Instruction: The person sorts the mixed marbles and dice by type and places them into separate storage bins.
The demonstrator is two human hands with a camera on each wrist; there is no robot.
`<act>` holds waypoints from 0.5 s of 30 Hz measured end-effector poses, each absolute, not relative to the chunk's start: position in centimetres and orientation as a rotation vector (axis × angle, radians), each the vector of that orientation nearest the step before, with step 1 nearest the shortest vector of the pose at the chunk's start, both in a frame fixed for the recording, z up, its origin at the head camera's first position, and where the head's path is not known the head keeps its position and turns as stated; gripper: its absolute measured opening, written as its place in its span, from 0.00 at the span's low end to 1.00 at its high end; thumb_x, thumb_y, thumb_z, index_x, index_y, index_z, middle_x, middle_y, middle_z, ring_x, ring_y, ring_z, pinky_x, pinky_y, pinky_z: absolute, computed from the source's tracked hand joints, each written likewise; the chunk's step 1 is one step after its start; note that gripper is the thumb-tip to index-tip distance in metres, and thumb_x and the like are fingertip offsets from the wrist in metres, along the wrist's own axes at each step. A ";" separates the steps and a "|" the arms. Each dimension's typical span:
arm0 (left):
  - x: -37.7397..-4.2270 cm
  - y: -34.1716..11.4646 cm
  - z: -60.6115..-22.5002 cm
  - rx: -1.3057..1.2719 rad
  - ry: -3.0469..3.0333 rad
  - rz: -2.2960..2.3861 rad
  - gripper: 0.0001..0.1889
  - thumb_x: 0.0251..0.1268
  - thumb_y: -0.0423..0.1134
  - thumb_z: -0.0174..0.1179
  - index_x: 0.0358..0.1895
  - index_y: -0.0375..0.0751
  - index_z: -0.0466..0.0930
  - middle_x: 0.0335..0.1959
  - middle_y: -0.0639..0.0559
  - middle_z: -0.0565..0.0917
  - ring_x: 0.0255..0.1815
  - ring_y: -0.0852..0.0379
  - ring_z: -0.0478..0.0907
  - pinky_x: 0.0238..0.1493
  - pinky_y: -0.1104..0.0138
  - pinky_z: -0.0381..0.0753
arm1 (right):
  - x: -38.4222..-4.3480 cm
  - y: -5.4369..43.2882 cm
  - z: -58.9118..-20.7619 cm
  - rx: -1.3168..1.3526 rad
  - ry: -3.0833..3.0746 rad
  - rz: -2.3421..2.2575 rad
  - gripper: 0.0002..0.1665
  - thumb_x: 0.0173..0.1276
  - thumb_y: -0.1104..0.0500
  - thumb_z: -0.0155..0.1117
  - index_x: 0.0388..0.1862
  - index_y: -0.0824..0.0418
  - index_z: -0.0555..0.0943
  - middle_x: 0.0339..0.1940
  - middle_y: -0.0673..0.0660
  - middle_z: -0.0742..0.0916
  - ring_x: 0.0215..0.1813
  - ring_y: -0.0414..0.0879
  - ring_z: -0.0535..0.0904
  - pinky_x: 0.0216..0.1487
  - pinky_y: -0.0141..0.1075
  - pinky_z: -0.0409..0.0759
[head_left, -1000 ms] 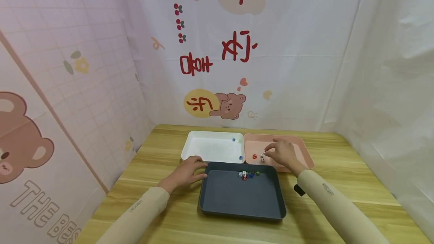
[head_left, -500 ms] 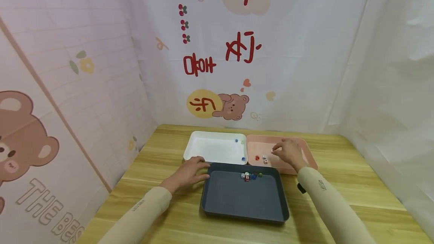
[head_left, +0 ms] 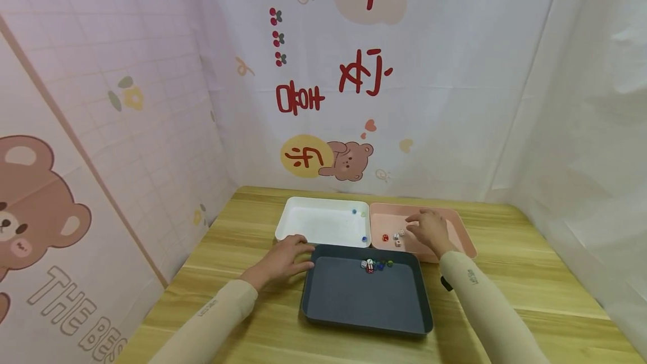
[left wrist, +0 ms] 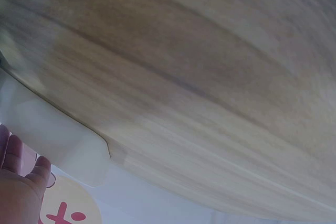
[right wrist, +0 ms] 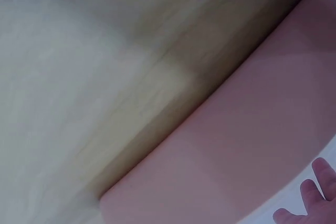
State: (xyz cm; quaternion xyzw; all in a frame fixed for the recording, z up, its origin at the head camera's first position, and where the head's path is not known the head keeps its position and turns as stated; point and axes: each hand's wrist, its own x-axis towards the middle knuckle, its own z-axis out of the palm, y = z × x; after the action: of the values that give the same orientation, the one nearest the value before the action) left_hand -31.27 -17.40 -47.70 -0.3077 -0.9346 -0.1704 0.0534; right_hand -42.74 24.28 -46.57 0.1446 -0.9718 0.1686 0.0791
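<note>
My right hand point(head_left: 429, 230) hovers over the pink tray point(head_left: 457, 229), fingers loosely bent and apart with nothing seen between them. A white die point(head_left: 401, 232) lies just left of its fingertips. Two more pale dice and a red die point(head_left: 386, 237) are beside it in that tray. My left hand point(head_left: 283, 260) is at the far left corner of the dark grey tray point(head_left: 364, 302), its fingertips at the rim. Near that tray's far wall sit a red die point(head_left: 370, 268), white dice, and several small blue and green pieces. In the right wrist view, spread fingers point(right wrist: 313, 195) show at the corner.
Behind the grey tray, a white tray point(head_left: 318, 221) abuts the pink one. It holds two blue pieces and a pale green one near its right side. Wooden tabletop point(head_left: 531, 280) surrounds the trays, and printed cloth walls stand behind and at the sides.
The white die at my right fingertips has been let go and lies lower, near the other dice in the pink tray. My left hand stays at the grey tray's corner. The head view shifts slightly.
</note>
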 end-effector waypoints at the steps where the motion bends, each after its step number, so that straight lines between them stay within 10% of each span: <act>1: -31.3 -17.4 -47.7 -0.937 -2.840 -0.522 0.23 0.70 0.50 0.62 0.62 0.41 0.80 0.59 0.41 0.75 0.60 0.42 0.72 0.61 0.49 0.71 | -42.7 24.4 -46.6 0.433 -2.900 0.497 0.14 0.70 0.56 0.65 0.51 0.61 0.87 0.63 0.73 0.77 0.68 0.71 0.65 0.63 0.69 0.61; 15: -31.2 -17.3 -47.8 -0.921 -2.867 -0.526 0.24 0.71 0.51 0.61 0.63 0.41 0.79 0.62 0.41 0.73 0.63 0.41 0.70 0.63 0.48 0.70 | -42.5 25.7 -46.8 0.481 -2.878 0.500 0.14 0.71 0.57 0.65 0.51 0.61 0.87 0.60 0.71 0.80 0.70 0.69 0.64 0.68 0.65 0.57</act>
State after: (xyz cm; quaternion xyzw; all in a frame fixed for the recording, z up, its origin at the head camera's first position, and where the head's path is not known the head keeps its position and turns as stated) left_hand -31.21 -17.27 -47.80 -0.3009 -0.9371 -0.1718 0.0423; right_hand -42.53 25.72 -46.85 0.1618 -0.9682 0.1682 0.0904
